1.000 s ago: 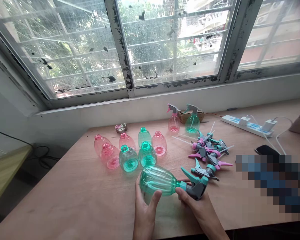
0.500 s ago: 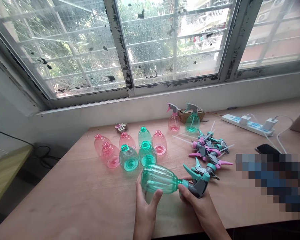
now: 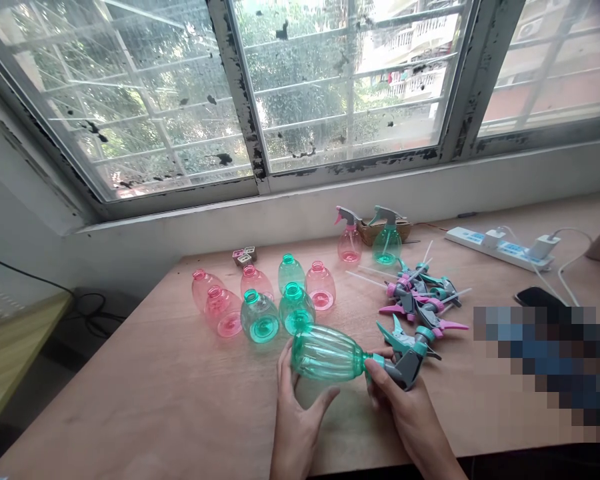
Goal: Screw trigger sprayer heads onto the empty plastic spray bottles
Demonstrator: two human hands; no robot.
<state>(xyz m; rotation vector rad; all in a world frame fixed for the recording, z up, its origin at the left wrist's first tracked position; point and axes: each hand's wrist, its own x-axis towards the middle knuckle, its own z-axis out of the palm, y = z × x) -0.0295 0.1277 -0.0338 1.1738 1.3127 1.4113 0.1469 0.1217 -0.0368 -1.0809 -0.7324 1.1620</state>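
Note:
A green ribbed spray bottle (image 3: 327,353) lies sideways in the air above the wooden table (image 3: 155,400). My left hand (image 3: 300,407) cups its body from below. My right hand (image 3: 405,407) grips the teal-and-grey trigger head (image 3: 403,363) fitted at the bottle's neck. Just behind stands a cluster of several empty pink and green bottles (image 3: 263,300) without heads. To the right lies a pile of loose pink and teal trigger heads (image 3: 423,303) with dip tubes.
Two finished spray bottles, pink (image 3: 349,237) and green (image 3: 386,237), stand near the wall by a small basket. A white power strip (image 3: 503,247) with chargers and a dark phone (image 3: 535,297) lie at right. Small cubes (image 3: 244,255) sit at the back. A large window runs behind.
The bottle and both hands have shifted slightly right. My left hand's grip has turned under the bottle body while the right stays on the trigger head.

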